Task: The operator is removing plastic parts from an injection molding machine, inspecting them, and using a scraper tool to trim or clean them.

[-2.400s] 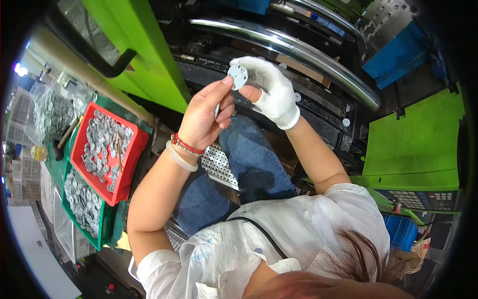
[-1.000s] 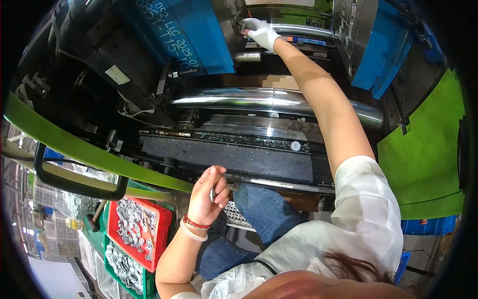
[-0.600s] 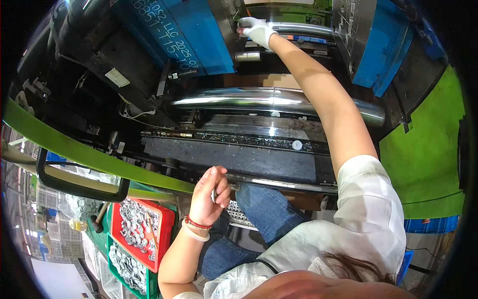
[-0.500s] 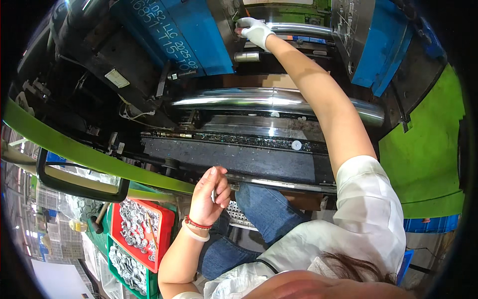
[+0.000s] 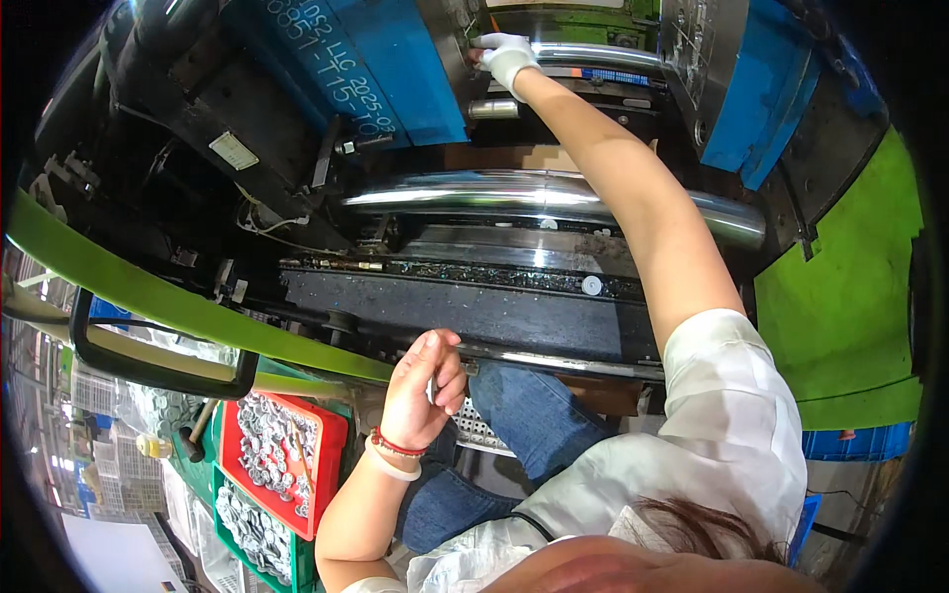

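My right hand [image 5: 506, 56], in a white glove with bare fingertips, reaches far into the machine. Its fingers are bent together at the metal face of the left blue mould half [image 5: 381, 69]; whatever they grip is hidden. Opposite stands the right blue mould half [image 5: 741, 99]. Close to my body, my left hand [image 5: 425, 390] is bare and raised, its fingers curled inward. A sliver of something pale shows inside that palm, too small to name.
A thick chrome tie bar [image 5: 474, 195] crosses below my right arm. A small round grey part [image 5: 591, 286] lies on the machine's ledge. At lower left, a red tray [image 5: 333, 445] and a green tray [image 5: 219, 486] hold many grey metal parts. A hammer [image 5: 194, 443] lies beside them.
My right hand has shifted slightly at the mould face, with its wrist a little farther left. My left hand has barely moved and stays curled.
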### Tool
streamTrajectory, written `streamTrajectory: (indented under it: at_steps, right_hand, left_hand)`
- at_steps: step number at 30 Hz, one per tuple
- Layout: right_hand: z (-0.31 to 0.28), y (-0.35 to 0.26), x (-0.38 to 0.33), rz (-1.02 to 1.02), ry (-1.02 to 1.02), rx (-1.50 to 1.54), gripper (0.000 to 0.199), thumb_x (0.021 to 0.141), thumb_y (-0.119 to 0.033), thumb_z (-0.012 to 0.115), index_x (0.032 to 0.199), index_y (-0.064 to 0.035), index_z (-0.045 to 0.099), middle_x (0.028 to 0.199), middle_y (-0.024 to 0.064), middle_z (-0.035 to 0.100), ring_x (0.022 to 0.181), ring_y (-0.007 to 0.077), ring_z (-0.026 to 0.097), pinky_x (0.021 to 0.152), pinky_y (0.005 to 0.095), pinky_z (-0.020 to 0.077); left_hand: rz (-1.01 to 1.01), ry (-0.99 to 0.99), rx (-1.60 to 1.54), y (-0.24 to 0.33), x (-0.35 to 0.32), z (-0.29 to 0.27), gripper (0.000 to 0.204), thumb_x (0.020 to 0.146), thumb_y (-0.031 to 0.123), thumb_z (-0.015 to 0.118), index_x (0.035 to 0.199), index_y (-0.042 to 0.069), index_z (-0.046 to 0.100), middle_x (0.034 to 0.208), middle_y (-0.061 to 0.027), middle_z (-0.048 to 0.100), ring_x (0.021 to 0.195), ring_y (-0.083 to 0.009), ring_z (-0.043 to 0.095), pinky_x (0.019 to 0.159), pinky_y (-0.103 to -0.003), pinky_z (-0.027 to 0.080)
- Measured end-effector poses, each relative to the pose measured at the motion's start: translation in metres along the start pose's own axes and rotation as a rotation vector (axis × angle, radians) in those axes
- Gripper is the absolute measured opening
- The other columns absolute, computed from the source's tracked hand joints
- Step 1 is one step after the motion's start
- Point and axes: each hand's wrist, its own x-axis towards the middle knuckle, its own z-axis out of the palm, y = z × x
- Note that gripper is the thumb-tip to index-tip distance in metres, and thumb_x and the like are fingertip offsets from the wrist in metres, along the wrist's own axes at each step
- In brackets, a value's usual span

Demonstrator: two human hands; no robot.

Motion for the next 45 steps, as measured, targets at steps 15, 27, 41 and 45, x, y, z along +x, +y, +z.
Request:
streamTrajectory:
  at_steps: [15,27,41,45]
  right_hand:
    - [-0.025,-0.050,-0.048,-0.148,-0.159,-0.514,0.046,0.080,-0.009,0.047,0.126,-0.0059,0.052,0.117,0.0211,0.061,0.110,0.0345,0.058,0.090,0.0416,0.0457]
    - [0.005,-0.193,-0.336,0.154,-1.190,-0.200,0.023,0.093,-0.027,0.056,0.097,-0.0046,0.059,0.081,0.0029,0.060,0.066,0.0100,0.053,0.059,0.0263,0.0458]
    - [0.000,-0.192,-0.345,0.227,-0.776,0.046,0.033,0.091,-0.031,0.061,0.105,-0.0010,0.060,0.075,0.0020,0.060,0.066,0.0067,0.055,0.060,0.0221,0.0460]
    - [-0.003,-0.191,-0.339,0.166,-0.919,-0.002,0.043,0.091,-0.032,0.063,0.120,-0.0023,0.057,0.092,0.0050,0.063,0.081,0.0107,0.059,0.073,0.0247,0.0480]
  left_hand:
    - [0.052,0.006,0.074,-0.005,0.001,0.009,0.031,0.101,0.038,0.041,0.105,0.009,0.052,0.064,0.0026,0.033,0.049,-0.0066,0.031,0.042,-0.021,0.028]
    - [0.976,0.538,0.738,-0.018,0.007,-0.020,0.024,0.096,0.011,0.051,0.118,0.000,0.048,0.096,-0.0080,0.054,0.085,-0.0152,0.052,0.078,-0.028,0.045]
    - [0.519,0.185,0.097,-0.005,-0.010,-0.017,0.024,0.096,0.019,0.057,0.111,0.001,0.055,0.091,-0.0027,0.062,0.078,-0.0088,0.061,0.077,-0.026,0.054]
    - [0.510,0.133,-0.024,-0.003,-0.011,-0.021,0.023,0.096,0.019,0.056,0.109,0.000,0.058,0.089,-0.0029,0.063,0.074,-0.0073,0.060,0.076,-0.024,0.054]
